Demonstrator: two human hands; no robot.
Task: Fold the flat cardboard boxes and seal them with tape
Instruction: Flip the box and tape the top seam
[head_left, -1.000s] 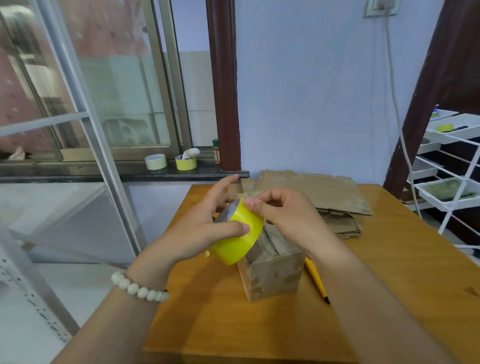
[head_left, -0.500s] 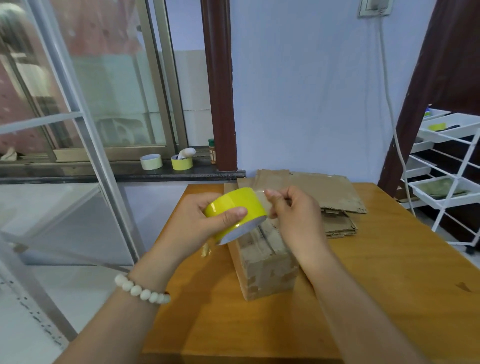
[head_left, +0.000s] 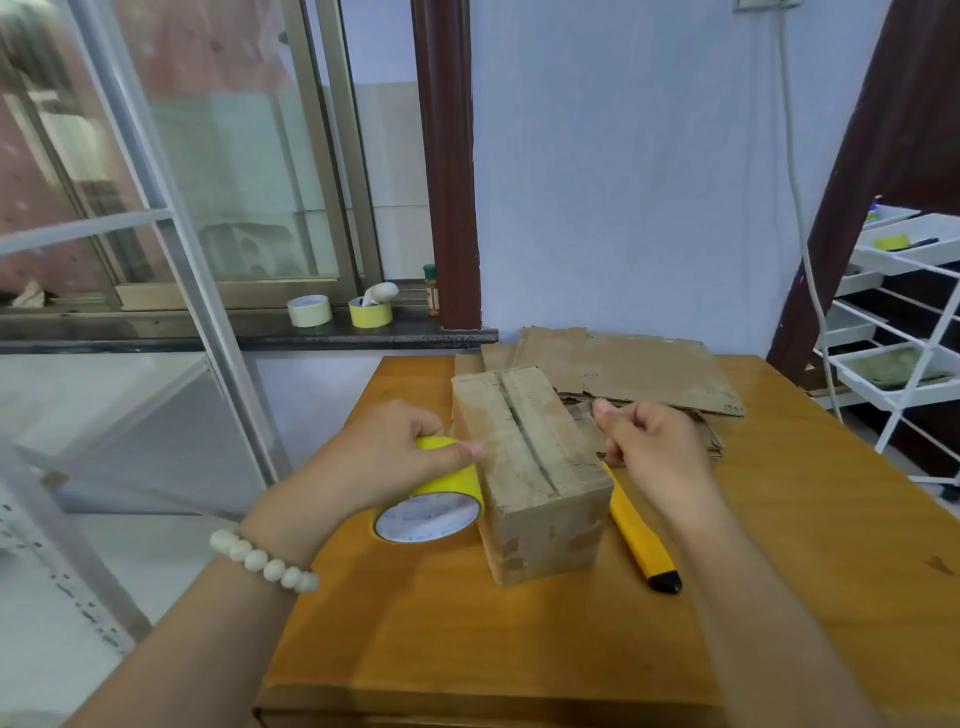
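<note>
Two hands flank the box (head_left: 524, 452), whose seam runs away from the person: left hand (head_left: 384, 457) grips the tape roll (head_left: 426, 517), right hand (head_left: 660, 447) curls, holding what I cannot tell.

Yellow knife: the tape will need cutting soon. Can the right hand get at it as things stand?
Likely yes: the knife lies uncovered on the table beside the box, just under the right hand.

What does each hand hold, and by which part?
The left hand grips the tape roll by its yellow outer side. The right hand curls beside the box; whether it pinches a tape end cannot be told.
</note>
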